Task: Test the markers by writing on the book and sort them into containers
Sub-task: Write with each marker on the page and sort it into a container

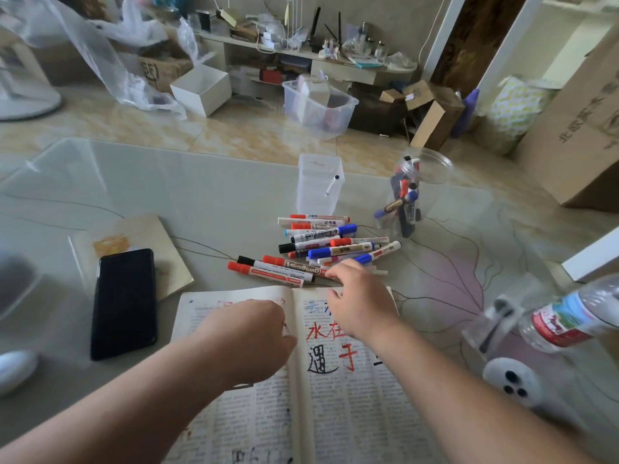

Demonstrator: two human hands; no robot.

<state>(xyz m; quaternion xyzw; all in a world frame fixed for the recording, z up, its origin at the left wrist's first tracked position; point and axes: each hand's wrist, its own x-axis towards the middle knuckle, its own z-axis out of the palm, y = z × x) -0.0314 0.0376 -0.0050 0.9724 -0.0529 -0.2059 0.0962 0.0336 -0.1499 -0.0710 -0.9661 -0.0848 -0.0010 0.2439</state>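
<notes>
My left hand [254,329] lies curled on the left page of the book [335,396]; whether it holds something, I cannot tell. It could smear the red writing [321,331] beside it, if that is wet. My right hand [361,303] reaches to 12 o'clock, fingers loose and open, tips touching the nearest of the markers [328,242], gripping none yet. The heap lies loose on the smooth table [201,202], so a clumsy touch may roll some away. Farther, the box [320,189] at 12 o'clock holds one marker. The crowded jar [412,192] at 1 o'clock might tip.
</notes>
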